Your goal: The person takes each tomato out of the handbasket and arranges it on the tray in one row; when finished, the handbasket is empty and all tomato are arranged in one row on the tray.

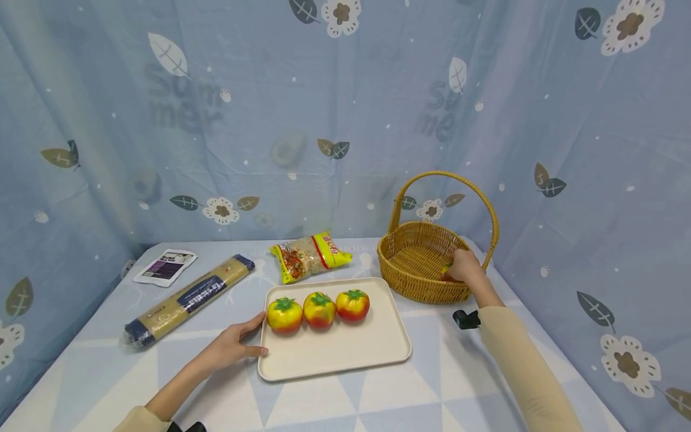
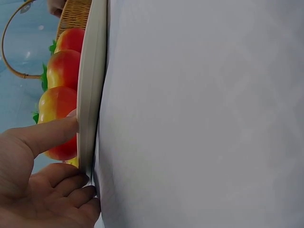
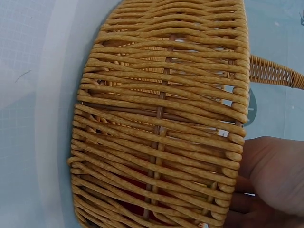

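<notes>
My left hand (image 1: 232, 347) grips the left edge of a cream tray (image 1: 335, 357), its thumb over the rim and its other fingers curled by the edge in the left wrist view. Three red-and-yellow tomatoes (image 1: 320, 311) with green tops stand in a row along the tray's back half. Over at the right, my right hand (image 1: 466, 267) reaches inside a wicker basket (image 1: 421, 291) at its front right. It holds another tomato (image 1: 445, 271), only a yellow bit of which shows; red shows through the weave in the right wrist view. The right fingertips are mostly hidden.
Behind the tray lies a yellow-ended food packet (image 1: 311, 257). A long pasta pack (image 1: 189, 300) lies diagonally to the left, with a white and purple pouch (image 1: 165, 267) beyond it. The basket's tall handle (image 1: 448, 174) arches above it. A blue patterned curtain (image 1: 345, 120) surrounds the table.
</notes>
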`<state>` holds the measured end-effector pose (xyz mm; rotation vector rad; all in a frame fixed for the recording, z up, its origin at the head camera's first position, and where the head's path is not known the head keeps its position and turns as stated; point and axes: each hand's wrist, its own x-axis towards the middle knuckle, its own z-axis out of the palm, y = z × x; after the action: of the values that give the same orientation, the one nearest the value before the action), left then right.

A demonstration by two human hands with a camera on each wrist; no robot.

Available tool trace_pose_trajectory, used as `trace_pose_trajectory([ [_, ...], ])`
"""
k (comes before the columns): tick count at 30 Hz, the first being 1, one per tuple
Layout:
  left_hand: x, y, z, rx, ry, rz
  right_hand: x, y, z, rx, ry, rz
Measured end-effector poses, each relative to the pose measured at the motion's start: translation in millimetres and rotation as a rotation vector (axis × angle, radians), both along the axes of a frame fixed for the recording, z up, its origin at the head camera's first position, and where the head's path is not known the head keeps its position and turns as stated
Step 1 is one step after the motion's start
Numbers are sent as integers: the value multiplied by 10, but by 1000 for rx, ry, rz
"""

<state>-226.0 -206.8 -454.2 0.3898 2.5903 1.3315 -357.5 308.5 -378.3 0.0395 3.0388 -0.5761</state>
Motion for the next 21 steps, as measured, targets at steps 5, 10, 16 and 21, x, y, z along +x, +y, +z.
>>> trace_pose_trajectory([
  [5,2,-1,-8,14,1,-6,13,-4,-3,-27,23,9],
  [10,3,-2,-7,16,1,-9,28,10,-18,-82,74,14],
  [16,4,-1,-12,12,2,-7,66,23,1,-112,122,32],
  [21,2,-6,-16,7,4,-9,132,15,49,-160,158,40],
])
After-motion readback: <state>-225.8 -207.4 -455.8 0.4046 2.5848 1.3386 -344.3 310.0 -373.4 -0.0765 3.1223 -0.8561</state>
